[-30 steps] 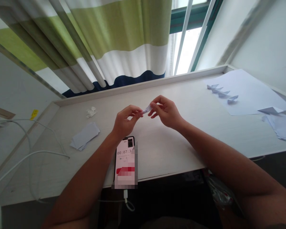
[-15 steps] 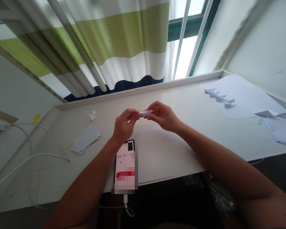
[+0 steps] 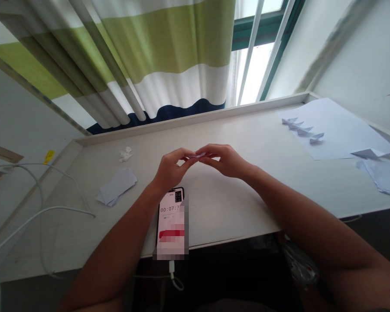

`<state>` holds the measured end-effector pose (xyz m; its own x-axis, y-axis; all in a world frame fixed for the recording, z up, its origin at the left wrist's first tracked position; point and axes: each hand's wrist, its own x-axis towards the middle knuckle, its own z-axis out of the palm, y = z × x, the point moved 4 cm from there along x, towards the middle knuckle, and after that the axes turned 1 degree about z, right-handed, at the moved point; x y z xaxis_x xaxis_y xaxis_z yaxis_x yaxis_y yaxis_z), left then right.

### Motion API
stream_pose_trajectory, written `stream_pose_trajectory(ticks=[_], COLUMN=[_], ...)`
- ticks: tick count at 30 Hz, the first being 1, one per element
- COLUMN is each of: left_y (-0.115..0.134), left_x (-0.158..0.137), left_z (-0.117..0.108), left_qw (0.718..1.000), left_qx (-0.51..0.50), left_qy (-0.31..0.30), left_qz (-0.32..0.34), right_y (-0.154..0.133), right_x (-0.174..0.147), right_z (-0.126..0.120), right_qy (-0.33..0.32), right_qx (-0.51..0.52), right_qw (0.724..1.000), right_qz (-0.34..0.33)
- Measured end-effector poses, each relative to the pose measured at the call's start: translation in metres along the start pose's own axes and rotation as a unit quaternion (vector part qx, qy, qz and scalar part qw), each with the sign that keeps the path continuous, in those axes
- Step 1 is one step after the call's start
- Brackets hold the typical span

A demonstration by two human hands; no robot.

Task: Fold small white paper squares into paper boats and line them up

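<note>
Between my fingertips, above the middle of the white desk, is a small folded piece of white paper (image 3: 199, 155), mostly covered by the fingers. My left hand (image 3: 173, 167) pinches its left end, thumb below and fingers above. From the other side my right hand (image 3: 225, 160) closes on its right end in the same way. The fingertips of both hands nearly meet. Several small folded paper boats (image 3: 317, 138) stand in a slanting row at the right, on a large white sheet (image 3: 341, 130).
A phone (image 3: 170, 221) showing a running timer lies by my left forearm, with a white cable (image 3: 172, 271) plugged in. Left are a stack of paper slips (image 3: 117, 186), a crumpled tissue (image 3: 125, 154) and loose cables (image 3: 65, 211). More folded paper (image 3: 381, 175) lies at the right edge.
My right hand has shifted slightly left and flattened, its fingers now closing over the folded paper. Less of the paper shows. The view has tilted a little.
</note>
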<state>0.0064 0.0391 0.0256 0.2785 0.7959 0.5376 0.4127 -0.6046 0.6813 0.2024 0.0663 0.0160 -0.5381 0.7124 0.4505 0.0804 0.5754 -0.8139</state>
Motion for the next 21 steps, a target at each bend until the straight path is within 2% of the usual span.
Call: stream_pose_trajectory(ticks=[4, 10, 17, 21], left_y=[-0.0012, -0.0015, -0.0033, -0.0069], left_x=[-0.0002, -0.0015, -0.0018, -0.0016], left_z=[0.0008, 0.0029, 0.0029, 0.0068], left_qw=[1.000, 0.999, 0.994, 0.982], left_qx=[-0.006, -0.039, -0.063, -0.140], left_qy=[0.003, 0.015, 0.049, 0.066], left_qz=[0.005, -0.031, -0.068, -0.105], right_y=[-0.0016, -0.0012, -0.0003, 0.0034], right_x=[-0.0004, -0.0002, -0.0014, -0.0014], right_z=[-0.0021, -0.0039, -0.0009, 0.0019], right_qy=[-0.009, -0.006, 0.066, 0.090], right_qx=[-0.050, -0.064, -0.020, 0.041], right_qw=[0.998, 0.997, 0.998, 0.995], right_qz=[-0.028, -0.034, 0.001, 0.024])
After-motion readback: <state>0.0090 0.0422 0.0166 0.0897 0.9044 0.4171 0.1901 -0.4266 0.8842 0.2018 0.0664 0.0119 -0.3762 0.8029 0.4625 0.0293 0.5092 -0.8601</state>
